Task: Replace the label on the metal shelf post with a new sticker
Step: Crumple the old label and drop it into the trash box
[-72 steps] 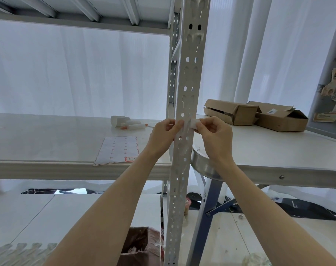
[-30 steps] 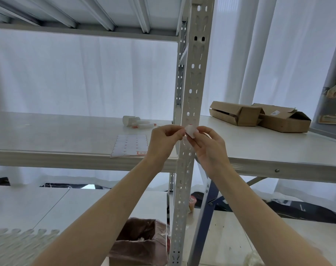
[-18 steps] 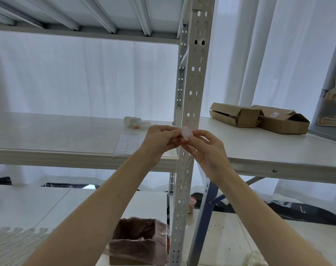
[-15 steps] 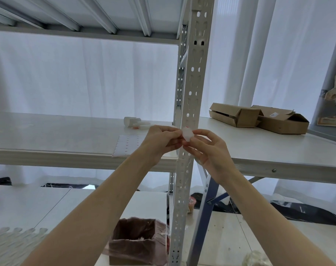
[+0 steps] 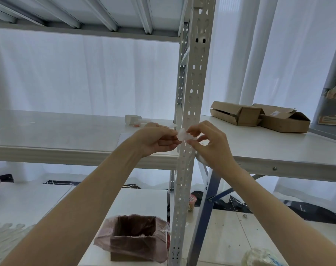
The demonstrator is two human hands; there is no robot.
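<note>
Since a moment ago our hands have barely shifted; the small white label point(image 5: 183, 135) sits a touch more crumpled between them, just in front of the shelf post point(image 5: 192, 104).

Going left to right: on the shelf point(image 5: 48, 135) lies the sticker sheet point(image 5: 125, 137), near the shelf's front edge and partly hidden behind our left wrist. A white roll point(image 5: 131, 119) rests farther back. Our left hand point(image 5: 155, 141) is closed in a pinch, thumb and forefinger meeting on the label's left end. The label itself looks free of the post, held at about the height of the shelf's front edge. Our right hand point(image 5: 207, 143) pinches the label's right end, with the other fingers loosely curled. Well to the right, cardboard boxes point(image 5: 259, 118) sit on the table point(image 5: 278, 150).

We judge this to be the old label, peeled and being folded up. To do it well, we fold the sticky side inward so it does not cling to our fingertips, then let one hand take it alone and drop it in the lined bin point(image 5: 133, 239) below. That frees the left hand for the sheet. We cannot tell whether any glue is left on the post; a quick rub would help the new sticker lie flat.
</note>
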